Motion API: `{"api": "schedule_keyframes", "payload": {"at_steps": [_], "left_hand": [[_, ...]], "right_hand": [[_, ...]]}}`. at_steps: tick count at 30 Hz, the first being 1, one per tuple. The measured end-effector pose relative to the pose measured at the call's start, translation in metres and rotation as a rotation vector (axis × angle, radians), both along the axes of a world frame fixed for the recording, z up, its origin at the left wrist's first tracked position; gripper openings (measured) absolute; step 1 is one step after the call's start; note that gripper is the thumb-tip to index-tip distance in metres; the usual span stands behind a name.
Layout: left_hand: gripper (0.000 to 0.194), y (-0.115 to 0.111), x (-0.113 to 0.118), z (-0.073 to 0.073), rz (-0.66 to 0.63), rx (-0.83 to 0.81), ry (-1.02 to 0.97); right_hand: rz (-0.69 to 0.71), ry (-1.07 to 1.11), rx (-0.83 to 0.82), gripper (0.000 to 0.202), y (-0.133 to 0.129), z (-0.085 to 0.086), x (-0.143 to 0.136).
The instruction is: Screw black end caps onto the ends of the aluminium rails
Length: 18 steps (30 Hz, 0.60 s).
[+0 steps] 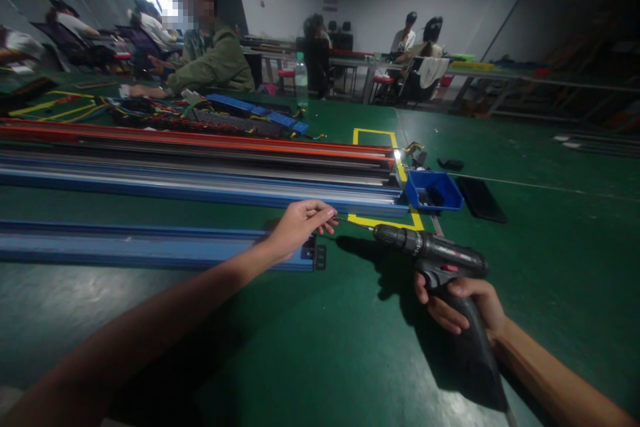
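My right hand is wrapped round the grip of a black cordless drill, its long thin bit pointing left. At the tip of that bit, my left hand pinches with thumb and fingers; whether a small screw sits between them is too small to tell. Under my left wrist lies a long blue metal profile with a black end cap at its right end. The drill is held above the green table, casting a shadow on it.
Several long blue, black and red profiles lie behind my left hand. Right of them are a blue bin with small parts and a dark flat object. Yellow tape marks the table. A person sits across, near wiring and a bottle.
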State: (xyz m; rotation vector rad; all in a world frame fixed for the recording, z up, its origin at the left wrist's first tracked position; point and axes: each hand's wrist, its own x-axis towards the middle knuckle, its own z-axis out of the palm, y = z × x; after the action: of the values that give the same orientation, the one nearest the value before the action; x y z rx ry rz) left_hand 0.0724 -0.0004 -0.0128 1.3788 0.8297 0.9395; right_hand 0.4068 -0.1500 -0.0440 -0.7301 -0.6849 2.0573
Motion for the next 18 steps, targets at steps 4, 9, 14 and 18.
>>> {"api": "schedule_keyframes", "payload": {"at_steps": [4,9,14,18], "left_hand": [[0.029,-0.0006,0.0000,0.0005,0.006,0.009,0.019],[0.026,-0.0012,-0.0005,0.0003,0.006,0.015,0.038],[0.024,-0.0014,-0.0011,-0.0017,0.002,0.021,0.046],[0.026,-0.0022,-0.0014,-0.0028,-0.011,0.056,0.048]], "right_hand": [[0.025,0.028,0.015,0.034,0.0001,-0.0001,-0.0009],[0.034,0.035,0.022,0.034,-0.0004,-0.0013,-0.0009],[0.014,-0.016,0.009,0.030,0.0003,0.0003,-0.0003],[-0.005,-0.033,-0.003,0.030,0.0008,0.0021,-0.0015]]}}
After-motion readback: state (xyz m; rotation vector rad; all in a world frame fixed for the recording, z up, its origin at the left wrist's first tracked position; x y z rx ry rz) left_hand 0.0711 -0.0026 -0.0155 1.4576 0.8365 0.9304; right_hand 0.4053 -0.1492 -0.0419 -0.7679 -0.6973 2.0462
